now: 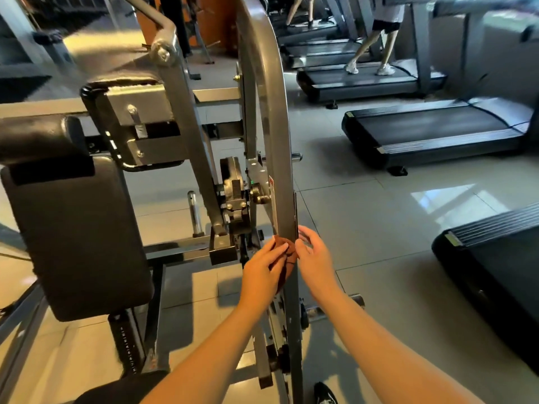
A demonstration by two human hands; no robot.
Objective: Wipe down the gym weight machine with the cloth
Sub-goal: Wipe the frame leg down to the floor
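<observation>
A grey curved steel upright [274, 118] of the weight machine runs from top centre down to the floor. A small brown cloth [287, 252] is wrapped against this upright at mid height. My left hand [264, 272] presses the cloth on the bar's left side with its fingers laid over it. My right hand [313, 258] is on the bar's right side, fingertips pinching the cloth's edge. The machine's black padded back rest [78, 237] stands to the left.
Several black treadmills [431, 132] stand on the tiled floor to the right, and people walk on those farther back [370, 53]. A chrome peg [194, 212] and pivot hardware [236, 193] sit left of the upright. My shoe [323, 393] is near the bottom edge.
</observation>
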